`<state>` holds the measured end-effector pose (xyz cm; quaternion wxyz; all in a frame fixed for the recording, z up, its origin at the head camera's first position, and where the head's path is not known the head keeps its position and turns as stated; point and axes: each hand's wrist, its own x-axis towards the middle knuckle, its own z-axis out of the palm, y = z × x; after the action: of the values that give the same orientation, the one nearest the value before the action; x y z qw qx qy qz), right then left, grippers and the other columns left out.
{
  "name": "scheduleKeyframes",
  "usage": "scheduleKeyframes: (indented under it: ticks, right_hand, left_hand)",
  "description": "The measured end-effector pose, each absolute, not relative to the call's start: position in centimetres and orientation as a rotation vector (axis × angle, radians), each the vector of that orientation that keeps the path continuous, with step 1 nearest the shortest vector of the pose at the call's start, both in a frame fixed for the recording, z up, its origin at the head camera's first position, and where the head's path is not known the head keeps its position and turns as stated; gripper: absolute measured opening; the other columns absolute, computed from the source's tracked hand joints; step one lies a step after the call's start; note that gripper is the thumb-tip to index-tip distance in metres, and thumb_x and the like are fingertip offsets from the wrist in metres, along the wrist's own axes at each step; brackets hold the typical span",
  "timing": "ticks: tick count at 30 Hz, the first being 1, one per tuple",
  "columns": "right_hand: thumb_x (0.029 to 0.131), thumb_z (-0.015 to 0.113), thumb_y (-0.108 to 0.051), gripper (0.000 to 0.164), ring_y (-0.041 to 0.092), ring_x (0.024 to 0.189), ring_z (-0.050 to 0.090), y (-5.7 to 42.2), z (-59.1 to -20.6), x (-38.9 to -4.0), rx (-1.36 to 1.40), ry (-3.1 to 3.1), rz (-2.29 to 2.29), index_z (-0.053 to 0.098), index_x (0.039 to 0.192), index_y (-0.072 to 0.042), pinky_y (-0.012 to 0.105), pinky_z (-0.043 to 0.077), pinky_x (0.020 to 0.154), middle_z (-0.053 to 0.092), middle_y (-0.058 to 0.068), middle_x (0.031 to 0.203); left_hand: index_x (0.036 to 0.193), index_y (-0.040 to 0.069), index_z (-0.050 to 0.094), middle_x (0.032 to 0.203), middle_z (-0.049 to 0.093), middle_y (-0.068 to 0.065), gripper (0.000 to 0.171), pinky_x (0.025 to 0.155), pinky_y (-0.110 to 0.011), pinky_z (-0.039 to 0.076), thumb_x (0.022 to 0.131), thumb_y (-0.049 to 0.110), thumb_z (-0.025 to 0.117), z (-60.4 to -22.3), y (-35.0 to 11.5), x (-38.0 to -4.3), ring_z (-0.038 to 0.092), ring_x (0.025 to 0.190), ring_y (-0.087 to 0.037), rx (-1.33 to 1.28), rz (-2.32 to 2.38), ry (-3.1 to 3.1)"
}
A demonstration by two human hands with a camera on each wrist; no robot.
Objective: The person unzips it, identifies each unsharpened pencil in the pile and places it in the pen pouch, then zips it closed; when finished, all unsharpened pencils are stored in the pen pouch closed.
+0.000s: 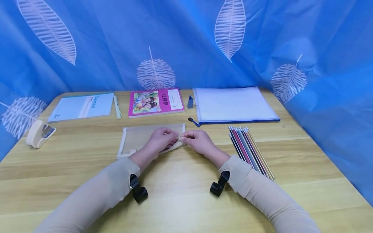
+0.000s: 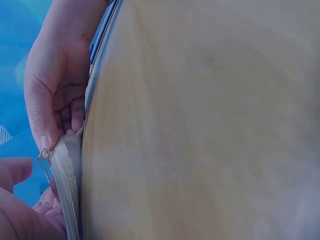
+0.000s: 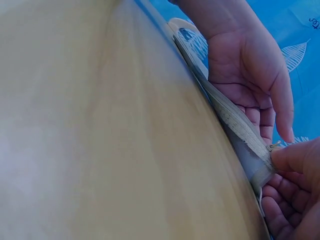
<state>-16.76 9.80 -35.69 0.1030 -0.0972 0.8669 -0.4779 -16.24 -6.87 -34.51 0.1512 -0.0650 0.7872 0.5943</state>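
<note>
While both hands meet at the middle of the worktop (image 1: 180,194), they work the right end of a beige mesh zip pouch (image 1: 137,137) lying flat there. Left hand (image 1: 161,139) rests on the pouch, fingers curled, pinching its near-right corner. Right hand (image 1: 199,142) sits just beside it; thumb and forefinger pinch the small metal zip pull (image 1: 179,138) at that corner. The left wrist view shows the pull ring (image 2: 44,155) at the tip of the lifted pouch edge (image 2: 67,170), held by the right hand's thumb (image 2: 45,125). The right wrist view shows the zip tape (image 3: 235,125) raised off the wood, the left hand (image 3: 250,75) behind it.

Right of the hands: 1 row of pencils (image 1: 250,150), lying side by side, apart from the pouch. Far side, left to right: pale blue booklet (image 1: 83,106), white pen (image 1: 117,106), pink picture book (image 1: 155,102), blue binder clip (image 1: 190,101), large white zip folder (image 1: 233,105). Far left: cream stapler (image 1: 39,133). Blue leaf-print cloth (image 1: 116,42) hangs behind.
</note>
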Motion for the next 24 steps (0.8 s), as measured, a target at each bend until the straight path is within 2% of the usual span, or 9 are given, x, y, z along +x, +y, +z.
scheduleKeyframes:
  ticks: [4, 9, 15, 20, 24]
  right_hand:
    - [0.086, 0.066, -0.023, 0.016, 0.010, 0.061, 0.045, 10.0, -35.8, -16.7, -0.280, 2.554, -1.419, 0.072, 0.095, -0.012, 0.023, 0.040, 0.058, 0.068, 0.000, 0.093]
    - [0.086, 0.066, -0.022, 0.016, 0.010, 0.062, 0.045, 10.1, -35.8, -16.7, -0.294, 2.553, -1.426, 0.072, 0.095, -0.011, 0.023, 0.040, 0.058, 0.067, 0.000, 0.091]
    - [0.085, 0.066, -0.021, 0.016, 0.010, 0.063, 0.046, 10.1, -35.8, -16.6, -0.266, 2.554, -1.412, 0.072, 0.096, -0.011, 0.023, 0.040, 0.060, 0.067, 0.001, 0.092]
    - [0.086, 0.066, -0.019, 0.017, 0.010, 0.056, 0.042, 10.2, -35.7, -16.7, -0.252, 2.519, -1.437, 0.072, 0.098, -0.009, 0.022, 0.038, 0.053, 0.066, 0.003, 0.091]
    - [0.086, 0.065, -0.018, 0.019, 0.009, 0.056, 0.042, 10.3, -35.6, -16.7, -0.266, 2.487, -1.451, 0.070, 0.101, -0.007, 0.023, 0.039, 0.054, 0.066, 0.004, 0.096]
  left_hand:
    - [0.102, 0.001, 0.060, 0.089, 0.062, -0.008, 0.021, 0.061, -0.022, 0.048, 0.084, 0.013, 0.064, -34.5, -6.3, -16.6, 0.057, 0.068, -0.012, -0.226, 1.729, 2.227]
    - [0.105, 0.001, 0.059, 0.078, 0.059, -0.005, 0.025, 0.055, -0.022, 0.046, 0.080, 0.002, 0.063, -34.4, -6.3, -16.6, 0.054, 0.061, -0.012, -0.251, 1.794, 2.218]
    - [0.096, -0.005, 0.061, 0.074, 0.061, -0.004, 0.017, 0.059, -0.021, 0.049, 0.079, -0.001, 0.063, -34.7, -7.6, -16.0, 0.056, 0.062, -0.011, -0.180, 1.846, 2.219]
    - [0.089, -0.004, 0.059, 0.073, 0.060, -0.004, 0.009, 0.058, -0.021, 0.049, 0.080, -0.004, 0.061, -34.9, -9.7, -15.2, 0.055, 0.061, -0.011, -0.112, 1.863, 2.165]
    - [0.089, -0.004, 0.058, 0.074, 0.060, -0.003, 0.007, 0.060, -0.021, 0.049, 0.082, -0.004, 0.059, -34.7, -12.3, -14.0, 0.055, 0.063, -0.011, -0.078, 1.832, 2.168]
